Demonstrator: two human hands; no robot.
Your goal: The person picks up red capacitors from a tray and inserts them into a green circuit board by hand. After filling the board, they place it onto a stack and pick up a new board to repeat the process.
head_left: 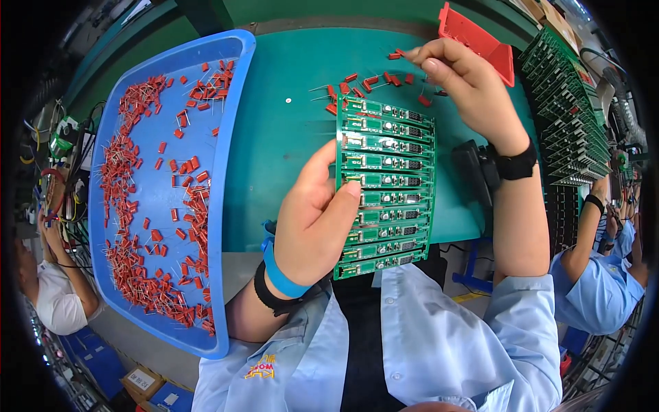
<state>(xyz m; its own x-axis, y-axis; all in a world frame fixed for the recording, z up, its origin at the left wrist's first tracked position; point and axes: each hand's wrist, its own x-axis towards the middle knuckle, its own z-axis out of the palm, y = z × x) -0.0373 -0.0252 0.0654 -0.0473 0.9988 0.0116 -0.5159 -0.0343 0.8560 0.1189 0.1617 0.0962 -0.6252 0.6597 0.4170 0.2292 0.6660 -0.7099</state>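
My left hand [305,223] grips the left edge of a green circuit board panel [386,199], thumb on top. The panel is tilted and made of several narrow strips carrying small parts and black display blocks. Above its far right corner, my right hand [470,86] is closed in a pinch, fingertips at a small red capacitor [395,55] with thin wire leads. Loose red capacitors [367,85] lie on the green mat [274,151], just beyond the panel; some are partly hidden behind it.
A large blue tray [233,137] with many red capacitors stands at the left. A red bin [504,63] sits at the far right, beside a stack of green circuit boards [566,110]. A black object [473,168] is near my right wrist. Other people sit on both sides.
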